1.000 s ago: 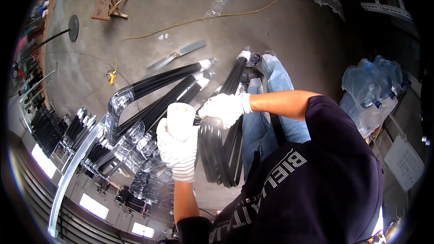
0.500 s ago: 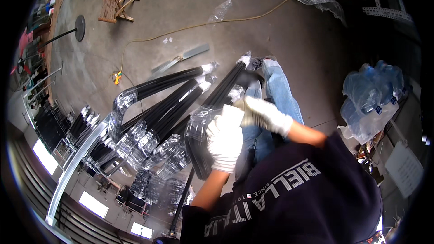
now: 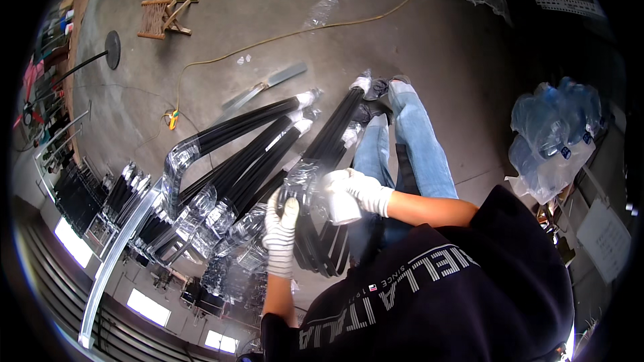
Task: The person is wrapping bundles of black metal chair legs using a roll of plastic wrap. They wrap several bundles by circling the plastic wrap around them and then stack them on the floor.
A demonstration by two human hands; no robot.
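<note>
A bundle of bent black tubes (image 3: 325, 253) stands in front of me, with clear plastic film (image 3: 301, 177) around its bend. My left hand (image 3: 280, 231), in a white knitted glove, grips the near left side of this bundle just below the film, thumb pointing up. On the bundle's right side, my right hand (image 3: 365, 193), gloved too, holds a roll of clear stretch film (image 3: 343, 208) close against the tubes. Its fingers are partly blurred over the top of the roll. White wrapping (image 3: 363, 83) covers the bundle's far end, near my shoes.
More wrapped black tube bundles (image 3: 228, 117) lean to the left beside a metal rail (image 3: 124, 241). A wooden folding stool (image 3: 164, 17), a yellow cord (image 3: 295, 35) and a grey metal strip (image 3: 287, 74) are on the floor ahead. Bagged clear bottles (image 3: 555, 127) stand at the right.
My left hand has moved left and down onto the bundle's side. My right hand has come down and left, now holding the roll beside the tubes; the roll was up between both hands before.
</note>
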